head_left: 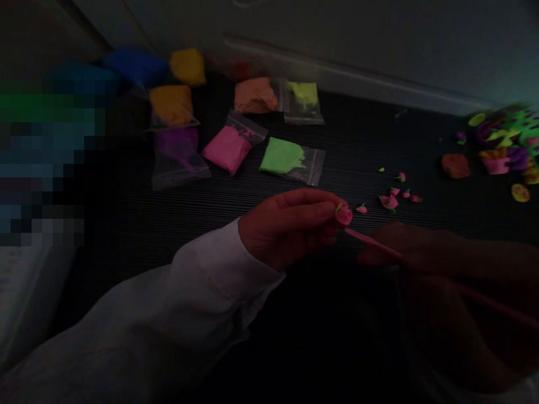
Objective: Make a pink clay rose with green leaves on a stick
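Note:
My left hand, in a white sleeve, pinches a small pink clay rose with a bit of green on its upper edge. A thin pink clay modelling tool is in my right hand, which is dim and partly lost in shadow. The tool's flat tip points left and is just below the rose; whether it touches cannot be made out. Just right of the rose lies a little pink bud with green on it. Farther right, several similar pink and green pieces surround a larger pink flower.
Zip bags of pink clay, green clay, purple clay and orange clay lie at the back left. A brown lump and a colourful pile of clay shapes, including a pink cup, are at the right. A pale wall bounds the dark tabletop.

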The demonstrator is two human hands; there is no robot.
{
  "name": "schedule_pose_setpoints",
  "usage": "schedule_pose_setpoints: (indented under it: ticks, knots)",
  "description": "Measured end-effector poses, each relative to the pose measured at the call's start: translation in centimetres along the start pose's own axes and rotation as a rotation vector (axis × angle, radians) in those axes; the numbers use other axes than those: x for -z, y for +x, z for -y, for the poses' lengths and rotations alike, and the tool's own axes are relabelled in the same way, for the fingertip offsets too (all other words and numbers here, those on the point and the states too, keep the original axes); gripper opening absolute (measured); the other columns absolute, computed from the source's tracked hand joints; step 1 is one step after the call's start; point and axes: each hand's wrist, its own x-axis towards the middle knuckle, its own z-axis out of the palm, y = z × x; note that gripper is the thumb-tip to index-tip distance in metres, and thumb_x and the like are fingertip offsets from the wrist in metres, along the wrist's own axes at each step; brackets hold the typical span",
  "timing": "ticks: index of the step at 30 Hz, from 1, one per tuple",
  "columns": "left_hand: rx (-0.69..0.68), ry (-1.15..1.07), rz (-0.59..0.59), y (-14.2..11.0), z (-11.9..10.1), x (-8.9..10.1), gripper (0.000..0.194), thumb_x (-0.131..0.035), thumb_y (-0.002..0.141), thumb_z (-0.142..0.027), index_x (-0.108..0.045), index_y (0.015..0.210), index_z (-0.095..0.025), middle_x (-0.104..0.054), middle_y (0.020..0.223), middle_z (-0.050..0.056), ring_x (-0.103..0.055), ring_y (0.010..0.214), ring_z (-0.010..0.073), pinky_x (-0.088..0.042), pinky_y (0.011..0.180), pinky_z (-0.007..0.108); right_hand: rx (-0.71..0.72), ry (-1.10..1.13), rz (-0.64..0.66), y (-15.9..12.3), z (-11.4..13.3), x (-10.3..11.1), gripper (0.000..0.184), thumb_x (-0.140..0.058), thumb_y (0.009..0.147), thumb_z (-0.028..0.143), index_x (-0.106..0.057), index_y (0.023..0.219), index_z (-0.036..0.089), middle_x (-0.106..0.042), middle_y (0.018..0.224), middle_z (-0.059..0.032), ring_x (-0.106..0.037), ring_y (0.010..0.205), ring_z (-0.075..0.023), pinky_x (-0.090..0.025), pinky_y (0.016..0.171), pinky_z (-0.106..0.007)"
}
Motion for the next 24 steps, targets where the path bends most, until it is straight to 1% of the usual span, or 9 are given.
schedule_pose_setpoints:
  ticks: [2,4,7,10,14,17,20,24]
  knots:
    - [0.002,-0.016,0.016,-0.1,0.0,0.0,0.010,-0.061,0.060,-0.023,-0.058,0.067,-0.016,-0.055,0.061,-0.002,-0.052,0.060,0.0073,-0.041,0.061,0.021,0.044,0.020,0.011,0.1,0.0,-0.1,0.017,-0.048,0.069,0.012,-0.059,0.081,0.016,-0.065,0.077,-0.0033,-0.060,0.069,-0.0137,-0.049,0.058,-0.021]
    - [0.007,-0.028,0.035,-0.1,0.0,0.1,0.009,-0.061,0.060,-0.022,-0.058,0.066,-0.016,-0.054,0.060,-0.003,-0.051,0.060,0.0073,-0.041,0.062,0.022,0.080,0.057,0.032,0.1,0.0,-0.2,0.022,-0.047,0.067,0.008,-0.059,0.085,0.013,-0.064,0.080,-0.0048,-0.060,0.070,-0.0141,-0.049,0.057,-0.021]
    - [0.012,-0.040,0.059,-0.2,0.0,0.2,0.009,-0.062,0.060,-0.022,-0.058,0.066,-0.017,-0.053,0.059,-0.003,-0.051,0.060,0.0072,-0.041,0.064,0.023,0.040,0.108,0.051,0.1,0.0,-0.2,0.027,-0.048,0.062,0.005,-0.058,0.085,0.014,-0.063,0.078,-0.0045,-0.059,0.068,-0.0146,-0.049,0.056,-0.022]
    - [0.015,-0.051,0.086,-0.3,0.1,0.2,0.008,-0.062,0.061,-0.021,-0.058,0.066,-0.017,-0.054,0.060,-0.003,-0.051,0.060,0.0074,-0.041,0.064,0.023,-0.018,0.148,0.029,0.0,-0.1,0.0,0.023,-0.049,0.062,0.008,-0.057,0.080,0.019,-0.061,0.068,-0.0013,-0.058,0.062,-0.0139,-0.048,0.053,-0.024]
    - [0.006,-0.045,0.120,-0.3,0.2,0.2,0.005,-0.061,0.062,-0.019,-0.059,0.066,-0.017,-0.056,0.061,-0.002,-0.052,0.061,0.0075,-0.041,0.062,0.021,0.004,0.136,-0.069,-0.3,0.0,-0.1,0.016,-0.050,0.064,0.010,-0.055,0.073,0.021,-0.060,0.065,-0.0002,-0.057,0.059,-0.0138,-0.047,0.052,-0.026]
    - [-0.003,-0.047,0.146,-0.3,0.2,0.3,0.004,-0.060,0.063,-0.017,-0.060,0.067,-0.017,-0.056,0.061,-0.002,-0.052,0.061,0.0072,-0.041,0.060,0.020,0.003,0.188,-0.079,-0.5,0.0,-0.4,0.015,-0.049,0.064,0.009,-0.054,0.072,0.021,-0.057,0.059,0.0006,-0.055,0.053,-0.0124,-0.046,0.048,-0.025]
    - [-0.010,-0.050,0.178,-0.2,0.3,0.4,0.005,-0.059,0.064,-0.016,-0.061,0.069,-0.016,-0.057,0.060,-0.002,-0.053,0.061,0.0072,-0.041,0.058,0.019,-0.007,0.170,-0.036,-0.2,0.3,-0.6,0.013,-0.045,0.064,0.010,-0.054,0.063,0.019,-0.054,0.054,-0.0009,-0.053,0.049,-0.0116,-0.045,0.047,-0.024]
    - [-0.025,-0.051,0.188,-0.2,0.4,0.6,0.006,-0.057,0.066,-0.016,-0.061,0.070,-0.017,-0.058,0.061,-0.002,-0.053,0.060,0.0069,-0.040,0.058,0.019,-0.067,0.060,0.107,1.1,1.2,-0.6,0.018,-0.044,0.065,0.013,-0.051,0.049,0.018,-0.048,0.046,-0.0010,-0.051,0.046,-0.0113,-0.045,0.046,-0.023]
